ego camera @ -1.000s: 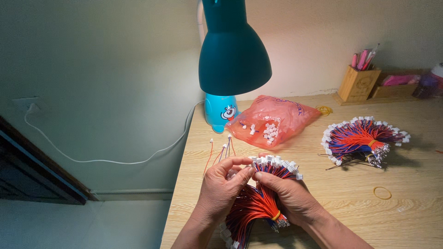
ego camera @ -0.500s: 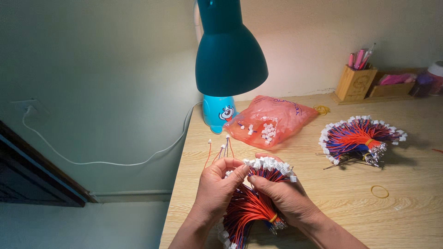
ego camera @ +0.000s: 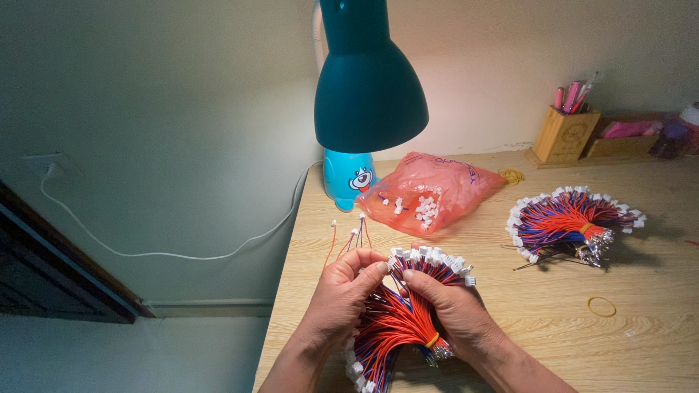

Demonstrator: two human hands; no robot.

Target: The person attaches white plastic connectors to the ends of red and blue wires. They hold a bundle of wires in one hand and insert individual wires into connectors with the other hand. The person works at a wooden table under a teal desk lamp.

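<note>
My left hand (ego camera: pixel 341 300) and my right hand (ego camera: pixel 453 311) both grip a fanned bundle of red and blue wires (ego camera: pixel 399 320) with white connectors, bound by a yellow rubber band. The fingertips of both hands meet at the connectors along the bundle's top edge. A few loose wires (ego camera: pixel 349 236) lie on the wooden table (ego camera: pixel 655 342) just beyond my left hand. A second fanned bundle of wires (ego camera: pixel 571 222) lies to the right, untouched.
A teal desk lamp (ego camera: pixel 368 94) stands at the table's back left. A pink plastic bag of white connectors (ego camera: pixel 429 191) lies beside it. Yellow rubber bands (ego camera: pixel 601 306) lie on the table. A wooden pen holder (ego camera: pixel 564 133) stands at the back right. The table's left edge is near my left arm.
My hands keep working at the bundle's connector edge; fingers shifted slightly. The view moved a little; nothing else on the table changed.
</note>
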